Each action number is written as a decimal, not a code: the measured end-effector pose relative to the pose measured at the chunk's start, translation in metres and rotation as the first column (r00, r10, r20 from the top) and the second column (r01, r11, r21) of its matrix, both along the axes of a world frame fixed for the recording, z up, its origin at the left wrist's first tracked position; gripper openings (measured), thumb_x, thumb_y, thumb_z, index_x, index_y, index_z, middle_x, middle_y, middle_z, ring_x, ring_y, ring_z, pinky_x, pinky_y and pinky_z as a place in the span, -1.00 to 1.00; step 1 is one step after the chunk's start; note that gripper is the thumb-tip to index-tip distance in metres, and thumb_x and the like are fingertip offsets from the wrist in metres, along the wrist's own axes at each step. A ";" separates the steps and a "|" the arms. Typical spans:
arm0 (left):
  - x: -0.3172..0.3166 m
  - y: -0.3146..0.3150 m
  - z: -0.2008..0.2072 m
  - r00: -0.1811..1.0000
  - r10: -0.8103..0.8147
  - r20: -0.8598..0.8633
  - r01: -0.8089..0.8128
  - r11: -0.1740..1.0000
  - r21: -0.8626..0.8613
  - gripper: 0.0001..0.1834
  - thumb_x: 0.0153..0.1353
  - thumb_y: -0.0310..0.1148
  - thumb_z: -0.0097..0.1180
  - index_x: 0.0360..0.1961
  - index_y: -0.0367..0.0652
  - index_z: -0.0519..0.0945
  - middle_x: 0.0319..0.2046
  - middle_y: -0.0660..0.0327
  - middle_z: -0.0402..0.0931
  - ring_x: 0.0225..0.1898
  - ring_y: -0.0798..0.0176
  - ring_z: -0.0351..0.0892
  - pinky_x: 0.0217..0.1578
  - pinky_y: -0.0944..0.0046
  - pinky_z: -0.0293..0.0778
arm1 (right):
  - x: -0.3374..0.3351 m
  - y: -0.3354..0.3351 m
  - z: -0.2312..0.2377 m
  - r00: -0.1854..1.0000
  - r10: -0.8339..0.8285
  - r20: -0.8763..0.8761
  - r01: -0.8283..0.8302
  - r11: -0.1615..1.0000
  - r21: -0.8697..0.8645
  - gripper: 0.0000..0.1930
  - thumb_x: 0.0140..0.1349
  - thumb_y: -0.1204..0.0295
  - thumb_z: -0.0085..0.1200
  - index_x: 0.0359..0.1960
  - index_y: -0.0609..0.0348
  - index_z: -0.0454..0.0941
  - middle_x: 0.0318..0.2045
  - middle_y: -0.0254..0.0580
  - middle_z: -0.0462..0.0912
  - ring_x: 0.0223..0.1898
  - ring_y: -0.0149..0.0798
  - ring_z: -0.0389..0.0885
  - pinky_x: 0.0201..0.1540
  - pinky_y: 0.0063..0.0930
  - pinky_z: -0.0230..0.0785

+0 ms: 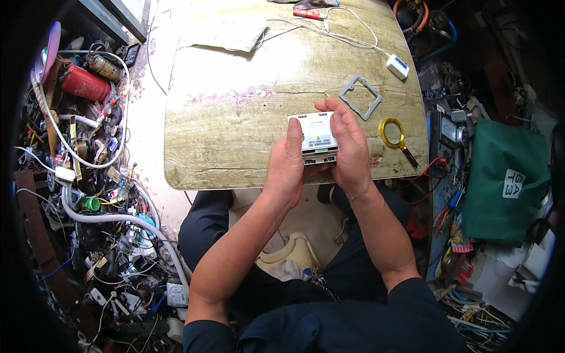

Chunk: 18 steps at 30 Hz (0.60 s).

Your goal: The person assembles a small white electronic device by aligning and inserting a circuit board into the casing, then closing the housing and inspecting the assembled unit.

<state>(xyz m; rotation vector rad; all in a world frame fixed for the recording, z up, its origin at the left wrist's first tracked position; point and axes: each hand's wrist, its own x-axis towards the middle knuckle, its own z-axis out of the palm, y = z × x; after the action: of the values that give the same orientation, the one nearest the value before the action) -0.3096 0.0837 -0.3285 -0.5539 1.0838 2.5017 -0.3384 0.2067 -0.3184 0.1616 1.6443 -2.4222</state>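
Note:
Between my two hands, over the near edge of the wooden table [235, 135], I hold a small white square electrical module [318, 133] with a printed label and dark slots along its edges. My left hand [285, 166] grips its left side, thumb on the front face. On the right side, my right hand [350, 150] is wrapped round it, thumb on the front and fingers past the far corner. The undersides of the fingers are hidden. Beyond the right hand lies a grey square frame [361, 97]. A yellow-rimmed magnifying glass [393, 133] with a black handle rests right of it.
A white plug-like device [397, 66] on a cable, a red box [308, 13] and a pale packet [231, 36] lie at the table's far side. Cluttered parts and a red cylinder [86, 83] fill the left floor. A green bag [500, 182] stands at the right.

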 end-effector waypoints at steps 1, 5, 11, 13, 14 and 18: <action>-0.001 0.000 0.000 1.000 0.003 0.008 -0.003 1.000 -0.002 -0.21 0.47 0.37 -0.22 0.24 -0.18 0.47 -0.05 0.15 0.66 -0.14 0.26 0.72 -0.26 0.22 0.71 | 0.000 0.000 0.001 1.000 0.003 -0.002 -0.002 1.000 0.020 -0.57 0.59 0.25 -0.09 0.33 0.25 0.36 0.05 -0.22 0.57 -0.01 -0.44 0.57 0.06 -0.51 0.47; 0.000 -0.003 -0.005 1.000 -0.021 -0.016 0.021 1.000 0.000 -0.22 0.48 0.36 -0.22 0.24 -0.18 0.47 -0.04 0.15 0.66 -0.14 0.26 0.72 -0.25 0.23 0.70 | 0.000 -0.001 0.002 1.000 0.000 -0.014 0.001 0.998 0.061 -0.57 0.59 0.24 -0.10 0.32 0.25 0.37 0.03 -0.21 0.57 -0.01 -0.43 0.56 0.08 -0.49 0.46; 0.001 -0.002 -0.003 0.999 -0.026 -0.019 0.026 1.000 -0.018 -0.19 0.47 0.37 -0.22 0.25 -0.19 0.46 -0.04 0.15 0.66 -0.12 0.26 0.71 -0.23 0.22 0.69 | 0.001 0.003 0.001 0.999 0.043 -0.029 -0.041 0.997 0.059 -0.51 0.60 0.17 -0.11 0.36 0.29 0.31 0.24 -0.15 0.52 0.12 -0.35 0.56 0.19 -0.42 0.45; 0.001 -0.002 -0.001 0.999 -0.029 -0.016 0.029 0.999 -0.023 -0.19 0.46 0.38 -0.22 0.26 -0.19 0.46 -0.04 0.15 0.65 -0.11 0.26 0.71 -0.23 0.22 0.69 | 0.001 0.003 0.002 0.999 0.044 -0.026 -0.043 0.998 0.041 -0.50 0.60 0.18 -0.11 0.37 0.28 0.31 0.25 -0.15 0.51 0.13 -0.35 0.56 0.20 -0.41 0.45; 0.001 -0.002 -0.001 0.999 -0.030 -0.017 0.029 0.999 -0.025 -0.18 0.46 0.39 -0.21 0.26 -0.18 0.46 -0.04 0.16 0.65 -0.10 0.26 0.71 -0.23 0.22 0.69 | 0.001 0.003 0.002 0.999 0.043 -0.024 -0.043 0.999 0.029 -0.50 0.60 0.18 -0.11 0.37 0.28 0.30 0.25 -0.15 0.51 0.13 -0.35 0.56 0.20 -0.41 0.45; 0.001 -0.001 0.002 1.000 -0.026 -0.012 0.026 0.999 -0.029 -0.18 0.45 0.39 -0.19 0.26 -0.18 0.47 -0.03 0.16 0.65 -0.10 0.26 0.71 -0.23 0.22 0.69 | 0.001 0.004 0.001 0.998 0.051 -0.028 -0.051 0.999 0.017 -0.50 0.60 0.17 -0.11 0.37 0.28 0.30 0.26 -0.15 0.50 0.13 -0.35 0.56 0.21 -0.40 0.45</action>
<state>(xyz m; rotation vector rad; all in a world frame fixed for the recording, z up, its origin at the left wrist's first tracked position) -0.3086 0.0824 -0.3267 -0.5303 1.1266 2.4735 -0.3372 0.2112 -0.3176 0.0870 1.6600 -2.3843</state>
